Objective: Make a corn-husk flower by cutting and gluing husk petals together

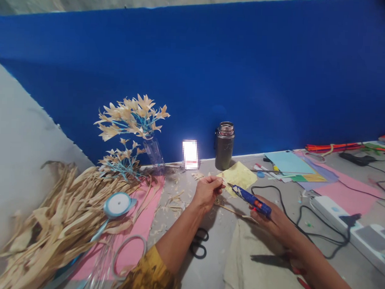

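Hot-glue gun [249, 199] is being gripped in R hand [267, 214] over mid-table [211, 267], tip just beside a tiny pc. [223, 183] (prob. husk) L hand [209, 192] is pinching. Finished-looking flowers [133, 115] are standing in a clear bottle [153, 151] near the back edge; loose dried husks [60, 207] are lying unused toward the left edge, so work's prob. running partway.

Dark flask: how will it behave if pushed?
Tall and narrow, the flask may tip if pushed high. Its round body would probably roll once down. Its top looks uncapped, so any contents could spill.
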A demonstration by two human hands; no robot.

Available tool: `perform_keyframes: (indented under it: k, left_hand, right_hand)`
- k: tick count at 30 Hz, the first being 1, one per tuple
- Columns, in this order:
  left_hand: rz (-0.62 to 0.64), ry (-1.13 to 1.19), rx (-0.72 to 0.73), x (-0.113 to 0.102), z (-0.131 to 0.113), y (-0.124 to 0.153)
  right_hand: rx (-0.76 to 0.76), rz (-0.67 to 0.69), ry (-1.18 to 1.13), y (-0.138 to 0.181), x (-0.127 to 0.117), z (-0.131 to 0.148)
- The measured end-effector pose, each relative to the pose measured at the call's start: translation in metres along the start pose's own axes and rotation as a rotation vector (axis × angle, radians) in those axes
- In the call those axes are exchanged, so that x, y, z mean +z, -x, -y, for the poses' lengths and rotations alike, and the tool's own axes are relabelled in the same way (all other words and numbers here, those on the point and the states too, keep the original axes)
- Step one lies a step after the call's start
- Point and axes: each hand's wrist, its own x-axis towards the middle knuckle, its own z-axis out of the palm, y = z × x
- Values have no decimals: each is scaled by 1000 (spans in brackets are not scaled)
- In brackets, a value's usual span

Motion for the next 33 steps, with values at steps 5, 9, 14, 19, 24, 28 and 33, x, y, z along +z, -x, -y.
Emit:
perform_keyframes:
  k: [5, 9, 14, 19, 24, 28, 33]
  left_hand:
    - [22, 15, -17, -1, 0, 0]
    - [21, 23, -35, -3, 2, -2]
    - [42, 44, -64, -3, 1, -2]
    - [42, 63, -78, -5, -2, -1]
    - [45, 72, -78, -5, -1, -2]
    - [35, 75, -69, -6, -2, -3]
    - [28, 79, -69, -8, -2, -4]
  right_hand:
    - [-86, 19, 129, -1, 4, -4]
    - [-153, -30, 190, 0, 5, -7]
    - [-240, -35, 271, 0, 7, -2]
    - [-268, -55, 312, 3, 9, -5]
    - [-287, -58, 327, 1, 10, -5]
    - [-276, -36, 341, 1, 10, -6]
    - [-289, -78, 330, 1, 8, -6]
